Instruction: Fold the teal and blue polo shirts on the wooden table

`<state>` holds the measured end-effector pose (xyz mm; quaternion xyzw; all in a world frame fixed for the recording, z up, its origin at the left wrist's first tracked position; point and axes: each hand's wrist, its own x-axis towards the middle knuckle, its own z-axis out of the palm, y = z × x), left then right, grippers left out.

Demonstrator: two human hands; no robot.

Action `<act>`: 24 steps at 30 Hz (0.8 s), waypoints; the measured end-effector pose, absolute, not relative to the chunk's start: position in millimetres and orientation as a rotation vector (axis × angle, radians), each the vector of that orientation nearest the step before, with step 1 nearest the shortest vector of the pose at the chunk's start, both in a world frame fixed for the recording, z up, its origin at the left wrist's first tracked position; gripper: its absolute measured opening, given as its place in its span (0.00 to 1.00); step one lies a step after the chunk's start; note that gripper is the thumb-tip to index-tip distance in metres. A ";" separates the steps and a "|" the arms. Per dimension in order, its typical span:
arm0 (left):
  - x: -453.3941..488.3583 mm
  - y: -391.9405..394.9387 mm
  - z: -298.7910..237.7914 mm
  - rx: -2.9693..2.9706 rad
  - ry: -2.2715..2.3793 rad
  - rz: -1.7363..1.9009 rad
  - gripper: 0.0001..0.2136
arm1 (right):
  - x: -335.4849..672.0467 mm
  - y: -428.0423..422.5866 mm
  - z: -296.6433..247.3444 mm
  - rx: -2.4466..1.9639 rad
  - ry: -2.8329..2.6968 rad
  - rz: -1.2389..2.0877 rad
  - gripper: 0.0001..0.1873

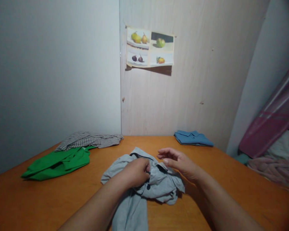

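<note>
A light grey buttoned shirt lies crumpled on the orange-brown table, one sleeve stretching toward the front edge. Its collar points to the back, and a dark button shows near the middle. My left hand is closed on the shirt's front just below the collar, fingers curled into the cloth. Just above the right side of the collar hovers my right hand, fingers apart and holding nothing; its thumb is close to the fabric, and I cannot tell if it touches.
At the left lie a green garment and a striped garment behind it. A folded blue shirt rests at the back right. Walls border the table's back; a fruit picture hangs there. Pink fabric is heaped beyond the right edge.
</note>
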<state>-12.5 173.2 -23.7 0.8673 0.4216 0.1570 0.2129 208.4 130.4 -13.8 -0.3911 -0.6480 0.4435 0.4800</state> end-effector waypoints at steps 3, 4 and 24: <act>-13.0 173.6 -26.1 2.405 1.181 0.451 0.05 | 203.7 125.9 -16.5 -0.947 -1.746 1.120 0.29; -13.3 174.0 -26.5 2.401 1.194 0.454 0.06 | 201.5 124.5 -18.3 -0.980 -1.783 1.109 0.27; -17.1 180.4 -23.9 2.337 1.155 0.286 0.07 | 185.2 122.6 -30.2 -1.194 -2.152 0.499 0.09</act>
